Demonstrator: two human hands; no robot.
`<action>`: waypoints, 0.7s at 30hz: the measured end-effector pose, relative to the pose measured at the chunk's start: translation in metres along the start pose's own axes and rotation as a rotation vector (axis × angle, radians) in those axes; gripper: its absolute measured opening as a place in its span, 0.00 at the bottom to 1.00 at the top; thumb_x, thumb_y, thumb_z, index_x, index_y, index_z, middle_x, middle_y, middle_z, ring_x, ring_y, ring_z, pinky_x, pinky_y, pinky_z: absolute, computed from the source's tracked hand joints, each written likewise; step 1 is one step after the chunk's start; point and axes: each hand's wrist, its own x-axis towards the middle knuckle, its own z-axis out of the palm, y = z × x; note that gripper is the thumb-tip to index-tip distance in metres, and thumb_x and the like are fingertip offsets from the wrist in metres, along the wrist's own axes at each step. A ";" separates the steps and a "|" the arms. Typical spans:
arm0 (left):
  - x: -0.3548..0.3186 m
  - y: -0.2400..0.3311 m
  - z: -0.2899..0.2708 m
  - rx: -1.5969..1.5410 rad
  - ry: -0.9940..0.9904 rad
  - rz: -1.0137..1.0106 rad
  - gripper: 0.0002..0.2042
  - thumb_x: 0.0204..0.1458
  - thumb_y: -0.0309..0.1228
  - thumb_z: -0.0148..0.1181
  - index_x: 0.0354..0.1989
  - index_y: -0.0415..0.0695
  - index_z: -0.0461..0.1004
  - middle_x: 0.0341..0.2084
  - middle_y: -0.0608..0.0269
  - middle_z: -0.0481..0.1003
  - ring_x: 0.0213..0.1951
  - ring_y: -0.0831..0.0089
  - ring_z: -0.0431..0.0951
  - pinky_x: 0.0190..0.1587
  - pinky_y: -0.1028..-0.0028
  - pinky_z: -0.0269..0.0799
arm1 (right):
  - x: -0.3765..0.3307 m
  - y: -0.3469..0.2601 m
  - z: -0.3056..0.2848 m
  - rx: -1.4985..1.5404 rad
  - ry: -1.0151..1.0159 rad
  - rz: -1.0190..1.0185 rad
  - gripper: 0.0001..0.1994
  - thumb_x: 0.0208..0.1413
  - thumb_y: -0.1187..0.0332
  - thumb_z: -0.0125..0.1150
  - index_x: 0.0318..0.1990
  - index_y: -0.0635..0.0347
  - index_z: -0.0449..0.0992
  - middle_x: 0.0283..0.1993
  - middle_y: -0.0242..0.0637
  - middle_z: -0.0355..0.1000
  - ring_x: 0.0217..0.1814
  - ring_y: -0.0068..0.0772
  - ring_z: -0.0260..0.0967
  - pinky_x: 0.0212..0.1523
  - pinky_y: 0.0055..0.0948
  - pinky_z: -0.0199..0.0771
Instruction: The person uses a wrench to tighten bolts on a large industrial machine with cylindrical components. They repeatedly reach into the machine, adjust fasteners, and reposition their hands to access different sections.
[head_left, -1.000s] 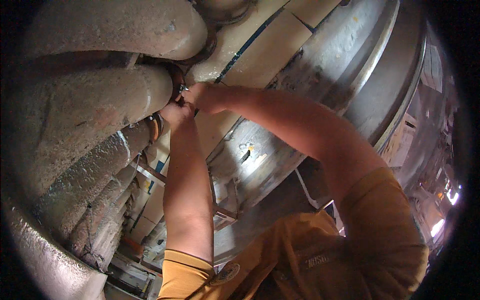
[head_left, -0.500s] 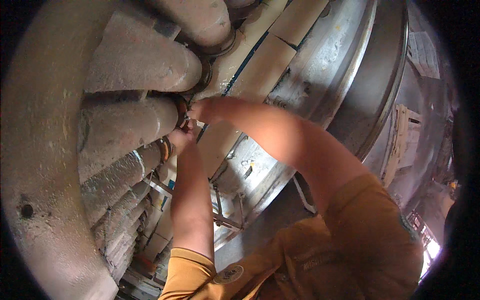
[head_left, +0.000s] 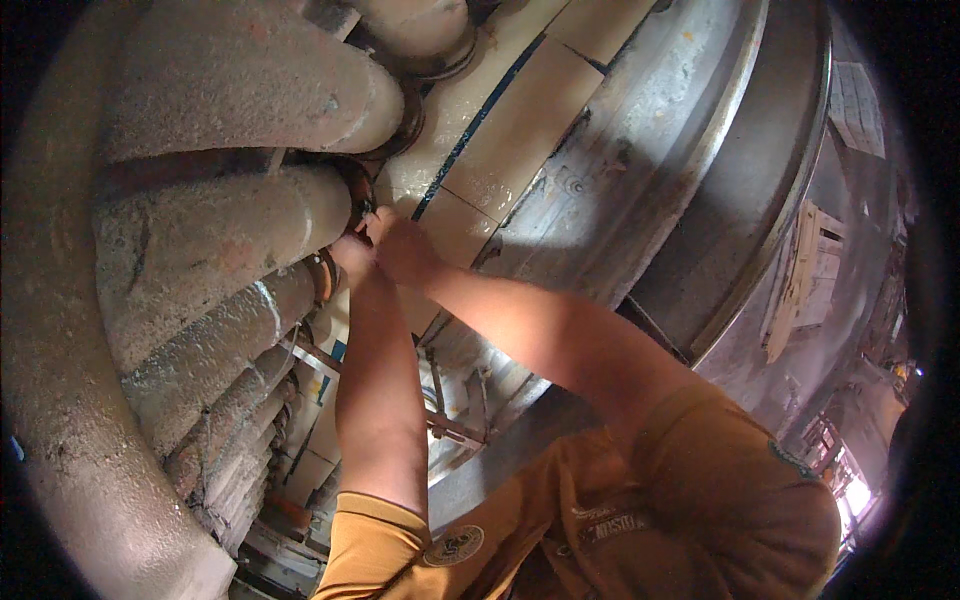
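Both of my hands meet at the end of a thick, dusty, rounded pipe [head_left: 225,220], beside a dark ring [head_left: 358,190] around that end. My right hand [head_left: 402,250] is closed, its thumb and fingertips pinched together near the ring on something too small to make out. Just below and left of it, my left hand [head_left: 350,256] has its fingers curled in by the pipe's end. Part of the left hand is covered by the right, and whatever it grips is hidden. An orange-brown ring [head_left: 324,277] sits on the neighbouring pipe below.
More dusty pipes [head_left: 250,75] lie in a row above and below. Behind my hands runs a wall of beige tiles [head_left: 520,125] with dark joints. Curved metal flanges [head_left: 690,150] sweep along the right. A metal bracket [head_left: 455,430] juts out near my left forearm. A wooden pallet [head_left: 805,280] stands farther right.
My right hand has turned and come down closer over my left hand, with its forearm lower. The view has shifted slightly. Both hands stay at the same pipe end.
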 end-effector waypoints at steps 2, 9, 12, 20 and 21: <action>0.008 0.006 -0.018 -0.078 0.144 -0.245 0.14 0.53 0.32 0.50 0.42 0.34 0.70 0.38 0.59 0.72 0.36 0.67 0.73 0.39 0.75 0.71 | -0.001 -0.020 -0.002 0.168 0.025 0.226 0.16 0.62 0.61 0.36 0.44 0.64 0.65 0.45 0.58 0.69 0.46 0.60 0.66 0.45 0.51 0.66; -0.029 0.030 0.023 0.206 -0.215 -0.029 0.16 0.57 0.38 0.45 0.45 0.39 0.69 0.40 0.61 0.71 0.39 0.67 0.70 0.42 0.72 0.66 | -0.005 -0.006 0.016 0.097 0.313 0.022 0.16 0.63 0.61 0.34 0.43 0.65 0.65 0.39 0.59 0.69 0.44 0.65 0.65 0.44 0.51 0.65; 0.006 0.019 -0.034 -0.167 -0.056 -0.407 0.20 0.58 0.42 0.42 0.51 0.42 0.68 0.47 0.60 0.70 0.49 0.65 0.67 0.54 0.70 0.60 | 0.000 -0.018 0.023 0.284 0.204 0.151 0.15 0.62 0.63 0.37 0.42 0.66 0.65 0.41 0.58 0.68 0.45 0.64 0.64 0.45 0.49 0.65; -0.011 0.031 0.029 -0.364 0.253 -0.338 0.16 0.55 0.37 0.49 0.43 0.37 0.71 0.39 0.59 0.73 0.38 0.65 0.72 0.42 0.68 0.70 | 0.014 0.017 -0.007 -0.216 -0.023 -0.303 0.10 0.50 0.70 0.49 0.39 0.63 0.68 0.38 0.48 0.68 0.39 0.51 0.69 0.38 0.41 0.71; -0.010 0.030 0.032 -0.356 0.257 -0.344 0.16 0.55 0.37 0.49 0.43 0.37 0.71 0.39 0.58 0.73 0.37 0.65 0.73 0.41 0.67 0.72 | 0.019 0.019 -0.015 -0.247 -0.071 -0.348 0.10 0.50 0.70 0.50 0.40 0.63 0.68 0.38 0.48 0.69 0.40 0.51 0.70 0.39 0.40 0.71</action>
